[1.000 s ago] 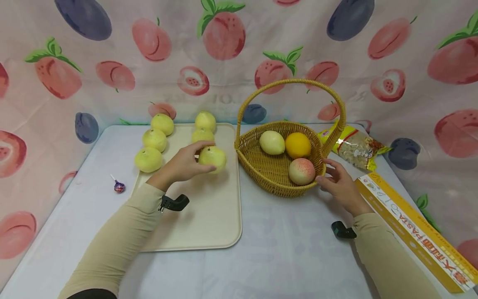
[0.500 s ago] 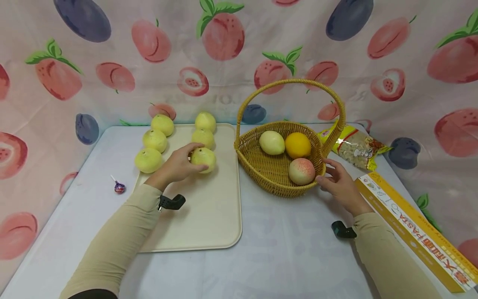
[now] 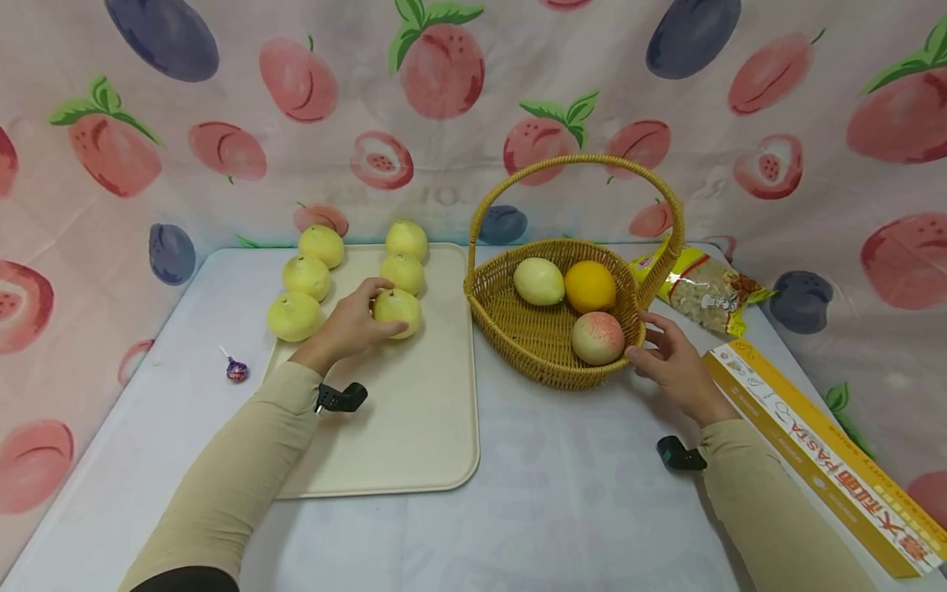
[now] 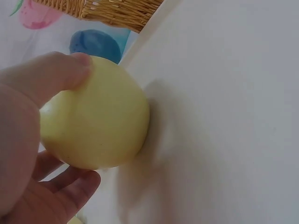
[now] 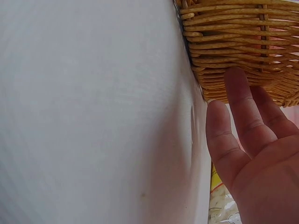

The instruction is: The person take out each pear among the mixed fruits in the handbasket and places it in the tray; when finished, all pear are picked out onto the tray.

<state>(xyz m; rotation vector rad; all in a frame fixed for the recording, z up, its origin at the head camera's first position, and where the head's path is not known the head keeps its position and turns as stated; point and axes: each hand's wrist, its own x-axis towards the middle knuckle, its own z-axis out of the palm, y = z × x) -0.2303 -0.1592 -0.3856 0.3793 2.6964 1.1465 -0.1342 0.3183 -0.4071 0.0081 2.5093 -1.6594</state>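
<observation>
In my left hand [image 3: 351, 325] I hold a round yellow-green fruit [image 3: 399, 314], thumb on one side and fingers on the other. The left wrist view shows this fruit [image 4: 100, 116] close above the tray surface, its shadow beside it. Two similar fruits [image 3: 402, 274] stand in line behind it, and three more [image 3: 294, 316] line the tray's left side. My right hand [image 3: 676, 370] touches the right side of a wicker basket [image 3: 518, 349]; in the right wrist view its fingers [image 5: 243, 102] lie fairly straight against the weave. Inside the basket are a pale yellow-green fruit [image 3: 539, 281], an orange [image 3: 590, 286] and a peach [image 3: 598, 339].
The beige tray [image 3: 399, 444] lies left of the basket on a white-covered table [image 3: 547, 493]. A lollipop [image 3: 237, 370] is at the far left. Right of the basket lie a yellow snack bag [image 3: 706, 292] and a long pasta box [image 3: 829, 460]. The basket's tall handle [image 3: 577, 159] arches over it.
My left hand has carried the yellow-green fruit leftward over the tray, into line with the two behind it. My right hand has stayed at the basket.
</observation>
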